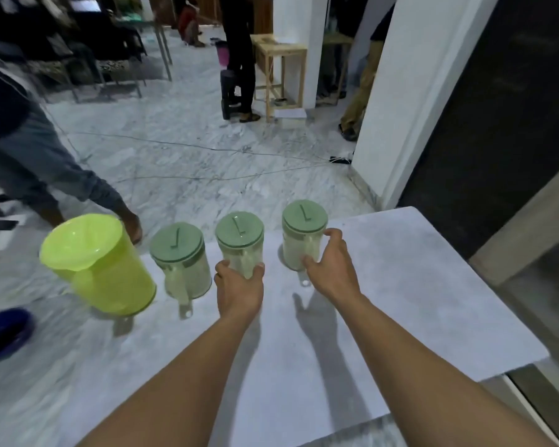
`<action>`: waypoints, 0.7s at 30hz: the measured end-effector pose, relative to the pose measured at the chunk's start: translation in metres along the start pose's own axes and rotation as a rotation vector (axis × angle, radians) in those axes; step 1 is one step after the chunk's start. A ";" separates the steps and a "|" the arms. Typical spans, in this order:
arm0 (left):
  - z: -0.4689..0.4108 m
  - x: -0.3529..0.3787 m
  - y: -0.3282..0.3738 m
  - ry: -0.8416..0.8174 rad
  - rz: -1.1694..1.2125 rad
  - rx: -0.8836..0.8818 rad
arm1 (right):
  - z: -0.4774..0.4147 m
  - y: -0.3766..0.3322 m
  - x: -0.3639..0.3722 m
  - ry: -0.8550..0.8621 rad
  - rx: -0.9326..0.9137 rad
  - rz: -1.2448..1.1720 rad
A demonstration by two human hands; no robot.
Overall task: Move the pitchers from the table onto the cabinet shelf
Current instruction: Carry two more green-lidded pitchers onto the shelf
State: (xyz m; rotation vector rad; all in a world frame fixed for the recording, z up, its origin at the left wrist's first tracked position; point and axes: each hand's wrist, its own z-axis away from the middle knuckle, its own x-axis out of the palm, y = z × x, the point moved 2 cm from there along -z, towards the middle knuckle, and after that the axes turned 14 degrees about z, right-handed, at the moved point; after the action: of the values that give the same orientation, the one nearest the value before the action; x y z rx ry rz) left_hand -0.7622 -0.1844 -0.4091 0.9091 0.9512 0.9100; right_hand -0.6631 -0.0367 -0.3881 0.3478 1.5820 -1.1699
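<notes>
Three clear pitchers with green lids stand in a row along the far edge of the white table (400, 301). My left hand (238, 285) wraps around the base and handle of the middle pitcher (239, 240). My right hand (331, 264) cups the side of the right pitcher (304, 230), thumb and fingers around it. The left pitcher (181, 256) stands untouched with its handle pointing toward me. A larger lime-green pitcher (100, 262) without a lid stands at the far left of the row. All the pitchers rest on the table.
A dark cabinet or door panel (513, 124) rises at the right behind a white pillar (410, 91). A person's leg (46, 175) steps past on the marble floor to the left. A blue object (4, 333) lies at the lower left. Cables cross the floor beyond.
</notes>
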 end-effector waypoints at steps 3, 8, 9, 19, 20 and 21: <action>-0.014 0.010 -0.008 0.030 0.060 -0.092 | -0.013 0.006 0.017 -0.011 0.104 -0.126; -0.027 0.022 -0.018 0.012 0.112 -0.080 | -0.034 0.013 0.039 -0.072 0.239 -0.281; -0.029 0.024 -0.019 0.009 0.116 -0.060 | -0.037 0.014 0.042 -0.079 0.247 -0.300; -0.031 0.035 -0.002 0.035 -0.049 0.123 | -0.045 0.006 0.046 -0.065 0.134 -0.335; -0.031 0.034 -0.001 0.030 -0.055 0.140 | -0.043 0.004 0.044 -0.052 0.125 -0.324; -0.031 0.034 0.002 0.026 -0.064 0.162 | -0.042 0.003 0.041 -0.042 0.123 -0.321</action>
State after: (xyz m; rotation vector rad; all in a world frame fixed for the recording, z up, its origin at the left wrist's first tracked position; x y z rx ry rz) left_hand -0.7810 -0.1461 -0.4259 1.0001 1.0822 0.8002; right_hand -0.7000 -0.0151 -0.4277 0.1494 1.5711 -1.5145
